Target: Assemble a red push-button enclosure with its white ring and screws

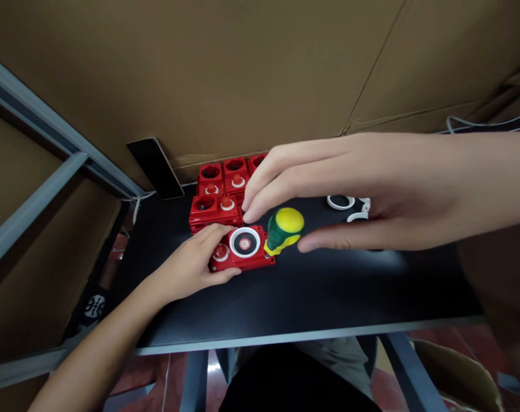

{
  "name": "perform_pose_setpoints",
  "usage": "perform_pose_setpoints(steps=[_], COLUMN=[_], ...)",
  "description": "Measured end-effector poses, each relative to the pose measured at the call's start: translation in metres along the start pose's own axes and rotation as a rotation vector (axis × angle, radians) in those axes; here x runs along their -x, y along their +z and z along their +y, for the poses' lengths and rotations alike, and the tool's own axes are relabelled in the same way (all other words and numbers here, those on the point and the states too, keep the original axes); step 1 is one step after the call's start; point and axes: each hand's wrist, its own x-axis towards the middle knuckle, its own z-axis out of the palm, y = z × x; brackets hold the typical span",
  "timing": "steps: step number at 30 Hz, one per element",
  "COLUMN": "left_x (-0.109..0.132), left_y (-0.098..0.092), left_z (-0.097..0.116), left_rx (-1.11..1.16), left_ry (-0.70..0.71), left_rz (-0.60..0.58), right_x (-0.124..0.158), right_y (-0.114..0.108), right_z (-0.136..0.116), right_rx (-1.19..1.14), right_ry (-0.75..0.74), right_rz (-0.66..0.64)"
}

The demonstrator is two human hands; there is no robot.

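Note:
My left hand (199,257) is closed around the left end of a red alarm unit (266,261) lying on the black table. The unit has a small red dome (221,252) and a round black speaker in a white ring (230,243). At its right end stands a stubby screwdriver (288,224) with a green and yellow handle, its tip down by the unit's corner. My right hand (328,194) is spread around the screwdriver, thumb and fingers apart, with a gap to the handle. Whether the tip sits in a screw is hidden.
Several more red units (214,210) are grouped behind my left hand. White rings (341,202) lie to the right, partly behind my right hand. A phone (155,168) leans on the cardboard wall (242,74). A metal frame (66,114) stands at the left.

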Motion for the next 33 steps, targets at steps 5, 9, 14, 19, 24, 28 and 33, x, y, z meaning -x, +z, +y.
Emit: perform_pose_setpoints(steps=[5, 9, 14, 19, 24, 28, 33], left_x=[0.000, 0.000, 0.000, 0.000, 0.001, 0.001, 0.001], left_y=[0.001, 0.002, 0.002, 0.001, 0.001, 0.002, 0.002], left_z=[-0.001, -0.002, -0.001, -0.003, -0.003, -0.003, -0.002], left_rx=[0.004, -0.003, -0.006, 0.000, 0.000, -0.007, 0.013], left_ry=[0.003, 0.005, -0.002, -0.011, -0.011, -0.019, -0.014], left_rz=[0.003, 0.012, 0.003, -0.008, -0.004, -0.010, -0.009], right_x=[-0.007, -0.009, -0.009, -0.009, -0.011, -0.009, -0.004], right_y=[-0.006, -0.005, -0.003, -0.001, 0.002, 0.010, 0.022], right_z=[-0.001, 0.000, 0.004, 0.005, 0.007, 0.005, -0.002], right_rx=[-0.091, -0.077, -0.016, 0.063, 0.178, 0.323, 0.560], right_ry=[0.027, 0.032, 0.049, 0.016, -0.027, -0.093, -0.134], right_rz=[-0.010, 0.050, 0.110, 0.158, 0.176, 0.178, 0.159])
